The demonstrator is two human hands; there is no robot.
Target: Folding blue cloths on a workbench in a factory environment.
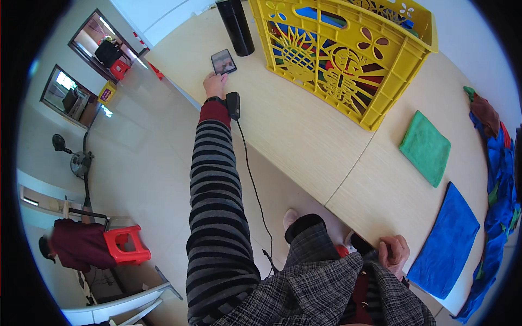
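Observation:
My left arm, in a striped sleeve, stretches far across the table. My left hand [215, 86] has its fingers bent at the near edge of a smartphone [224, 62] with a lit screen, and seems to grip that edge. A black device [233, 105] with a cable sits at my left wrist. Close to my body, my right hand [395, 254] rests at the table's edge with loosely curled fingers and no visible object in them. Beside it lies a flat blue cloth [447, 243]. Farther off is a folded green cloth [427, 148].
A yellow plastic crate [375, 106] with coloured cloths inside stands on the table [304, 146], next to a black cylindrical bottle [236, 28]. Blue, brown and green cloths [497, 179] are heaped along the right edge. At left, a person [81, 244] sits near a red stool [126, 244].

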